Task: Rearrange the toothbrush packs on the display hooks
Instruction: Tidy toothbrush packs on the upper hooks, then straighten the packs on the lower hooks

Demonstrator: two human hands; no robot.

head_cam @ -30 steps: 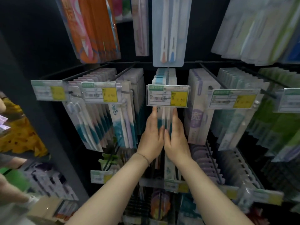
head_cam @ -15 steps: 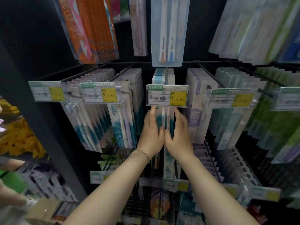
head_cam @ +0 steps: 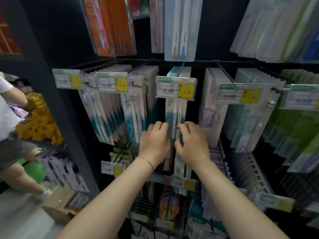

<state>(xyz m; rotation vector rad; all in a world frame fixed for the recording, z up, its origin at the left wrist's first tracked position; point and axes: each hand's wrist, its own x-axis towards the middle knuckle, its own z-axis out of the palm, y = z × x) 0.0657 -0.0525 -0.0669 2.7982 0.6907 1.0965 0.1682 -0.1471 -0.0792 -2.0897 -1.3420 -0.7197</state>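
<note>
centre price tag [head_cam: 175, 89]: ¥ 8 60 (decimal point unclear) | pale pack [head_cam: 209, 114]: 宽

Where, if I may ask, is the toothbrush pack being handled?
Head view, centre: the toothbrush pack hangs below the middle price tag, gripped between the left hand and right hand, left of the purple-lettered pack.

The left hand [head_cam: 155, 140] is curling its fingers round the left edge of the front toothbrush pack [head_cam: 176, 114], which is hanging under a yellow-and-white price tag [head_cam: 175, 89]. The right hand [head_cam: 191, 142] is gripping the pack's right edge. A thin bracelet [head_cam: 146, 161] is circling the left wrist.
</note>
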